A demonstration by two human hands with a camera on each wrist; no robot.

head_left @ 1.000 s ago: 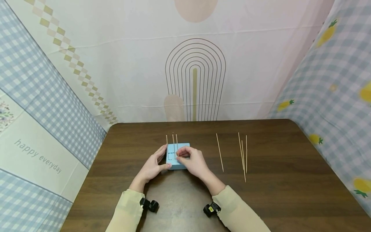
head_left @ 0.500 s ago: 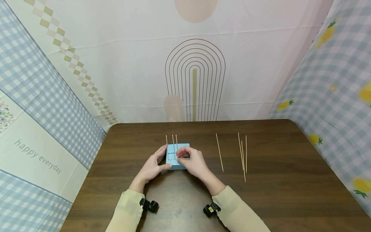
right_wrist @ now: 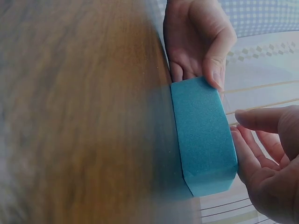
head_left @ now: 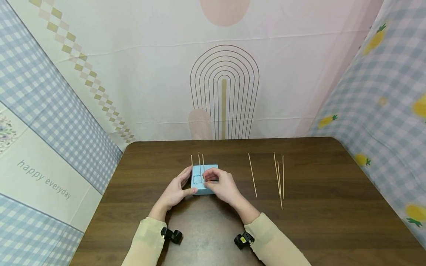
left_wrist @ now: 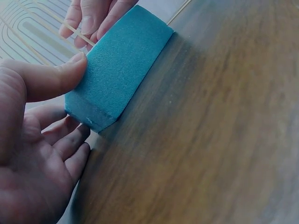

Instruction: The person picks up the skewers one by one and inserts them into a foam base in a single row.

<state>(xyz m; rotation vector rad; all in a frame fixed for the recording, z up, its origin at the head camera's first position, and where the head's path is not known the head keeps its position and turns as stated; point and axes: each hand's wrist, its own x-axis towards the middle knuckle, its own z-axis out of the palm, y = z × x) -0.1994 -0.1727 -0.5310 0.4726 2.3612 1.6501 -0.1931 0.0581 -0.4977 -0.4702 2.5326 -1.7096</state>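
Observation:
A light blue foam block (head_left: 202,192) sits on the table with several thin wooden skewers standing in its top. My left hand (head_left: 172,191) grips the block's left side, thumb on the near corner and fingers along the far part. In the left wrist view that thumb presses the edge of the foam block (left_wrist: 126,60). My right hand (head_left: 226,186) pinches the rightmost upright skewer (head_left: 203,162) low down, close to the block's top. The skewer's foot is hidden by the fingers. Two other skewers stand to its left, the outer skewer (head_left: 192,162) near my left fingers.
One loose skewer (head_left: 252,175) lies on the dark wooden table (head_left: 332,192) right of the block. Farther right, a few more skewers (head_left: 279,181) lie close together. A patterned cloth (head_left: 159,88) hangs behind the table, with checked cloths at both sides.
Almost nothing differs. My right fingertips have shifted very slightly at the rightmost skewer; the left hand and the block stay where they were.

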